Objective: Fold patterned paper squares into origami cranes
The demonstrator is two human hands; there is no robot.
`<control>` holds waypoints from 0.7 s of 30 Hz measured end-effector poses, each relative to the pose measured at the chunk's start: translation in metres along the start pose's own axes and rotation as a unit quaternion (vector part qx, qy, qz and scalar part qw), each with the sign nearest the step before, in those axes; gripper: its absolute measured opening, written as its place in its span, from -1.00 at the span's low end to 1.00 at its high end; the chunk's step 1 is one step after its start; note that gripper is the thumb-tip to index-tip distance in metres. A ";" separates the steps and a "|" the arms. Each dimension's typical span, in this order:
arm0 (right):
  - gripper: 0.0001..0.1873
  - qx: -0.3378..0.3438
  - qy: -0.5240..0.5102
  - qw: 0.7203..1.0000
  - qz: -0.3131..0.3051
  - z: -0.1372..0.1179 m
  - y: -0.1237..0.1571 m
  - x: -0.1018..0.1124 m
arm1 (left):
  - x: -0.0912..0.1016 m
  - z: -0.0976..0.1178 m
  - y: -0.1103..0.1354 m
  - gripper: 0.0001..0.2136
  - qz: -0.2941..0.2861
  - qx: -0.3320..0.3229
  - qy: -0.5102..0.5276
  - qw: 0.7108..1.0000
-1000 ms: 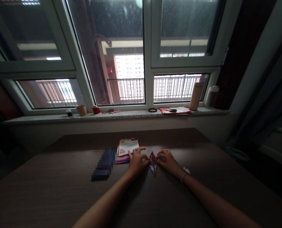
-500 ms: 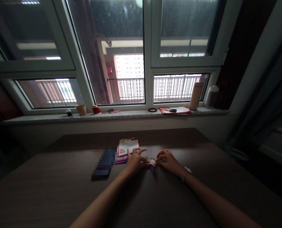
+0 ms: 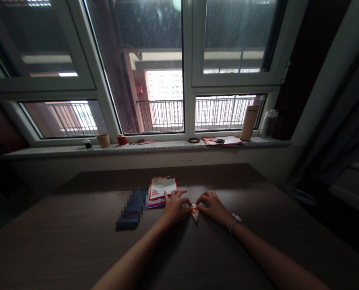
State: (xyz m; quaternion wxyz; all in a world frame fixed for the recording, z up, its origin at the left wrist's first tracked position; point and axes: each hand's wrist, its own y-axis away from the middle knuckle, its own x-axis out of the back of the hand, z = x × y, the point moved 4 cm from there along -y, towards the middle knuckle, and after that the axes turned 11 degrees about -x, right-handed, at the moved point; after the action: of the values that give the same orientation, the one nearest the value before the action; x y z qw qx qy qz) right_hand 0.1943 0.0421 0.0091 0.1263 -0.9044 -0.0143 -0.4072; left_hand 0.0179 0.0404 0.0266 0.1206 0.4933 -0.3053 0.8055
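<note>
A small piece of folded paper [image 3: 195, 212], printed in red, white and purple, lies on the brown table between my hands, its pointed end towards me. My left hand [image 3: 177, 206] pinches its left edge between thumb and index finger, the other fingers raised. On the opposite edge, my right hand [image 3: 212, 204] grips the paper with its fingertips, the rest of the fingers curled. A bracelet [image 3: 234, 222] circles my right wrist. Just beyond my left hand sits a stack of printed paper sheets [image 3: 163, 188] with red borders.
A dark, pixelated phone-like object [image 3: 132, 209] lies left of the sheets. On the granite windowsill [image 3: 167, 147] stand a paper cup [image 3: 103, 140], a red spool-like item [image 3: 122, 139], a tan flask [image 3: 248, 123] and a clear bottle [image 3: 269, 123]. Scissors [image 3: 220, 141] rest on papers there.
The folded paper now looks flatter, showing a wider printed face with a sharp tip. My hands have come slightly closer together over it.
</note>
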 end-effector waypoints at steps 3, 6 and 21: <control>-0.87 0.005 -0.005 1.000 -0.008 0.003 -0.001 -0.001 | -0.001 0.002 0.001 -0.88 -0.001 0.005 0.000 1.000; -0.89 -0.002 -0.011 1.000 -0.003 0.005 -0.003 -0.003 | 0.001 0.004 0.001 -0.95 0.001 0.020 -0.006 1.000; -0.86 -0.037 0.021 0.999 -0.014 -0.002 -0.001 -0.003 | -0.007 0.005 0.000 -0.87 0.024 0.061 -0.046 0.997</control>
State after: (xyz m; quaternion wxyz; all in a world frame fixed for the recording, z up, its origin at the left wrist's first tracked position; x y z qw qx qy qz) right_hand 0.1912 0.0427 0.0082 0.0877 -0.8993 -0.0093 -0.4284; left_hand 0.0247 0.0381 0.0218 0.0562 0.5291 -0.2728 0.8016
